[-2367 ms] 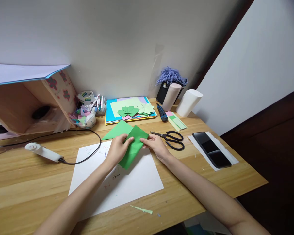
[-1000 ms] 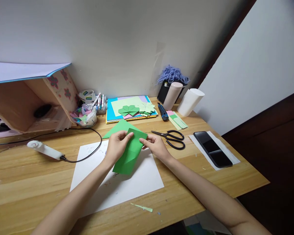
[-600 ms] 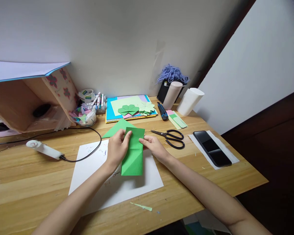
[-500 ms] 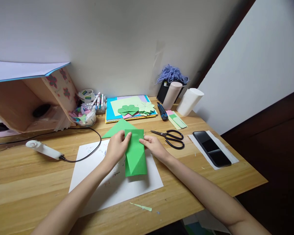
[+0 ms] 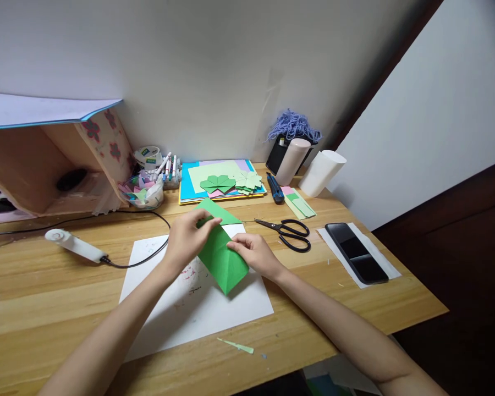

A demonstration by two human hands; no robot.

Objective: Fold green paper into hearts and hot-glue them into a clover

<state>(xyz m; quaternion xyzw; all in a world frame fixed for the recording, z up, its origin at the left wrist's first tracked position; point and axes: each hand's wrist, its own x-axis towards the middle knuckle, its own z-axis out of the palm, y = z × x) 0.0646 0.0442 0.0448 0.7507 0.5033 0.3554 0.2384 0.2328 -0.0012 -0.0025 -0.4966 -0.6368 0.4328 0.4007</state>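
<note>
A folded sheet of green paper (image 5: 223, 261) is held tilted over a white sheet (image 5: 160, 324) marked with coloured strokes. My left hand (image 5: 190, 234) pinches its upper left part between thumb and fingers. On its right edge, my right hand (image 5: 256, 253) grips with the thumb on top. Behind the hands lies another green paper piece (image 5: 220, 211), partly hidden. Black-handled scissors (image 5: 286, 230) rest on the table just right of it, blades pointing left.
A stack of coloured paper (image 5: 190, 184) carries green paper cutouts (image 5: 218, 183). Right of it are a utility knife (image 5: 275, 190), paper strips (image 5: 299, 204) and a phone (image 5: 355, 252). A corded glue gun or similar white tool (image 5: 76, 246) lies left. A pale green scrap (image 5: 237, 346) lies in front.
The folded green paper has turned from upright to slanted, its lower end swinging right. My left hand has shifted slightly left, and the right hand grips lower on the edge.
</note>
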